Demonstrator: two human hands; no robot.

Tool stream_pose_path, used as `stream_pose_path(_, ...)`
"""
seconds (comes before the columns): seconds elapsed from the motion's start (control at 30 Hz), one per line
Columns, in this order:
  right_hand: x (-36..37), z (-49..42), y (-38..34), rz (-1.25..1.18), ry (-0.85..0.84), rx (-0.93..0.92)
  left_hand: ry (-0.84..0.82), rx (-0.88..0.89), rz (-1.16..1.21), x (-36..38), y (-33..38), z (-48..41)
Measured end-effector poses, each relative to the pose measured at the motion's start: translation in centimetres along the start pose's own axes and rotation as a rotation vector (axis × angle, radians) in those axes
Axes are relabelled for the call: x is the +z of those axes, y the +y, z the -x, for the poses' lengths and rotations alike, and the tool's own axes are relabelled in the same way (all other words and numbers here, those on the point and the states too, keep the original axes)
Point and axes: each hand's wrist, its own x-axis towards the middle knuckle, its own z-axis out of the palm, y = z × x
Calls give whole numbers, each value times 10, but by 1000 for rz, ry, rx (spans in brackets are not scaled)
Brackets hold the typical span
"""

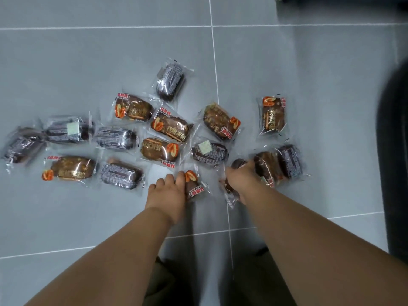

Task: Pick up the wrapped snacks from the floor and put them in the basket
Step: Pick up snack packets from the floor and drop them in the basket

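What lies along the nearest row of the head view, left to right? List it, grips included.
face-up snack → face-down snack → left grip → gripped snack → right grip, holding the held snack that overlaps it → brown snack → rightmost snack

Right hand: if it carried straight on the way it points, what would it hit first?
Probably the face-down snack with the pale square sticker, just beyond the right hand along its forearm's line. The hand itself grips another wrapped snack.

Arms outstretched; left hand [167, 194] pinches wrapped snack [193, 187], right hand [242, 178] grips second snack [229, 188].
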Motion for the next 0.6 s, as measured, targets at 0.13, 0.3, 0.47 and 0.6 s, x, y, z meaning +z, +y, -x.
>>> stream_pose_path(0.13,-24,58,-2,-18,-27,-94,35,-93,242,-42,1,45)
stream_pose_path(0.3,-66,145,-23,-38,5,-303,194,-224,503,-124,5,102)
stream_pose_path(0.47,-115,258,-67,-155,30,-499,403,-245,611,-229,20,158)
stream_pose_path(0.6,-171,349,-97,-245,86,-640,520,-242,665,-327,35,213)
